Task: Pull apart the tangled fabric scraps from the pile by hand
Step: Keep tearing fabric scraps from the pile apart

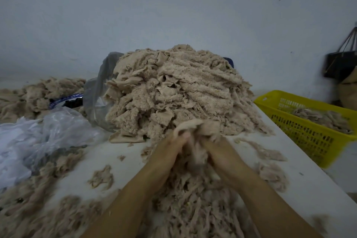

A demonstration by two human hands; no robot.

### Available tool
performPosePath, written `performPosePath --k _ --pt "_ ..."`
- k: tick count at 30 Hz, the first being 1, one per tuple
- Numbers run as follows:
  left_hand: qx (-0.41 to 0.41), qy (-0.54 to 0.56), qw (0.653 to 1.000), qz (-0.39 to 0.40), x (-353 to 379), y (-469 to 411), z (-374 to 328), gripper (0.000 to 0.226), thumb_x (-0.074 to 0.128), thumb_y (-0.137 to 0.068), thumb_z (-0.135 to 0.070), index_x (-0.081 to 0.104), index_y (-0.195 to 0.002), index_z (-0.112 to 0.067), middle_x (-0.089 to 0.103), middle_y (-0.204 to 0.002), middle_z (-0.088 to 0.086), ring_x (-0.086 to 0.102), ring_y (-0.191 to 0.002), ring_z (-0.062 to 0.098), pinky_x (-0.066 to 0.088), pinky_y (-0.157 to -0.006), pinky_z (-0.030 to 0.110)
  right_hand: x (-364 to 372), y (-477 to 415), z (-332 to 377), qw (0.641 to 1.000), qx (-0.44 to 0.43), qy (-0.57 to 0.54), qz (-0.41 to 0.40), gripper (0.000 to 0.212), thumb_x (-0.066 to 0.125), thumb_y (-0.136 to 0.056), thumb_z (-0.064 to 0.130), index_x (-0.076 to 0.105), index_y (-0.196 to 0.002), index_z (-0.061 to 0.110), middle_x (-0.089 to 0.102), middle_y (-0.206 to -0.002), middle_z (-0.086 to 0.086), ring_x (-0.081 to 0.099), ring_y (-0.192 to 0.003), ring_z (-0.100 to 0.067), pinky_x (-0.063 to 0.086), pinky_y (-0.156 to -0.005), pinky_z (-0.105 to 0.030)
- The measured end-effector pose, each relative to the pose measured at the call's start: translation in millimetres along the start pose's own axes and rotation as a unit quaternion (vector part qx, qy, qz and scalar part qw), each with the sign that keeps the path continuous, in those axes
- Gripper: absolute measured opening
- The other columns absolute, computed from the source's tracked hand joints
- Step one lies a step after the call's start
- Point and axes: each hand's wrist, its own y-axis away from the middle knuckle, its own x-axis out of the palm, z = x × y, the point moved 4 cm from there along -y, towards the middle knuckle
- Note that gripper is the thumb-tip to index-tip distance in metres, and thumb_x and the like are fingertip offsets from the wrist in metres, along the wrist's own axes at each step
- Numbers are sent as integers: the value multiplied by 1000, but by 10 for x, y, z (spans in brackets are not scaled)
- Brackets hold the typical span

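Left grip (170, 149): fingers curled round the left side of the fabric clump (196, 129)
Right grip (219, 153): curled round the clump's right side, just beside the left
Clump's place: lifted at the near foot of the scrap pile (173, 87)
Loose shreds (193, 208): strewn over the counter (301, 195) beneath both forearms
Yellow basket (309, 139): right of the pile, scraps inside
Plastic bag (54, 131): crumpled, left of the pile

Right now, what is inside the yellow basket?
Loose beige fabric scraps lie inside the yellow basket. Its floor beneath them is covered, and its right end runs out of frame.
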Motion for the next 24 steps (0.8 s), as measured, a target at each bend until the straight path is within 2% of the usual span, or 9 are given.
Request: performPosePath --k 2,3,5,8,11,15,18,21,24 --pt "47 -30 996 -76 -173 -34 -51 42 48 -79 -73 72 -100 -46 71 -106 -22 65 -99 -4 50 -90 32 -347 -54 156 971 -33 -208 -111 30 51 -101 27 72 -81 19 69 -78 -1 66 -73 -16 55 -62 -23" --pt "55 -46 987 -143 -281 -45 -58 39 47 -79 -71 71 -92 -44 71 -99 -22 65 -94 -3 50 -85 29 -488 -56 211 937 -51 -312 -151 27 54 -98 40 69 -96 17 69 -88 0 70 -77 -12 56 -64 -23" --pt "63 -111 961 -247 -470 -65 -25 28 53 -90 -55 65 -82 -31 67 -87 -10 64 -86 11 50 -77 35 -615 -41 124 909 -26 -364 -200 62 59 -84 56 52 -128 13 63 -118 -4 74 -89 -14 58 -73 -27" --pt "8 -299 926 -232 -570 -153 136 21 55 -96 -33 62 -92 -13 62 -98 14 59 -97 34 49 -85 45 -461 -49 -114 962 63 -195 -180 54 65 -84 47 57 -125 13 67 -116 -6 74 -84 -15 59 -69 -27" --pt "-58 -415 893 -161 -498 -145 209 32 55 -96 -38 49 -72 -17 55 -74 4 57 -89 33 47 -79 40 -184 -44 -158 990 44 95 -94 19 60 -95 40 67 -106 26 73 -100 3 70 -84 -8 53 -66 -15" --pt "-1 -249 958 -139 -301 -103 112 43 55 -97 -43 43 -65 -17 47 -54 -8 47 -52 4 36 -49 20 160 33 -217 961 9 269 63 10 58 -94 51 57 -103 53 63 -104 30 58 -95 15 44 -71 -3" --pt "53 -164 976 -133 -176 -79 15 46 54 -99 -41 55 -79 1 56 -69 14 53 -60 9 40 -52 19 297 58 -213 956 2 271 116 10 56 -92 56 54 -102 58 62 -105 32 60 -95 11 47 -73 -7" --pt "88 -141 980 -109 -98 -50 -16 48 53 -100 -37 50 -80 6 49 -72 15 47 -65 17 37 -56 25 283 37 -242 944 19 311 108 18 55 -94 53 57 -94 35 64 -92 14 61 -78 0 50 -69 -19" --pt "85 -109 985 -106 -85 -30 -21 46 56 -98 -39 44 -66 -8 43 -65 5 41 -60 13 34 -52 19 261 25 -283 928 38 355 104 25 53 -98 44 54 -94 19 62 -93 -4 61 -81 -13 50 -73 -28"
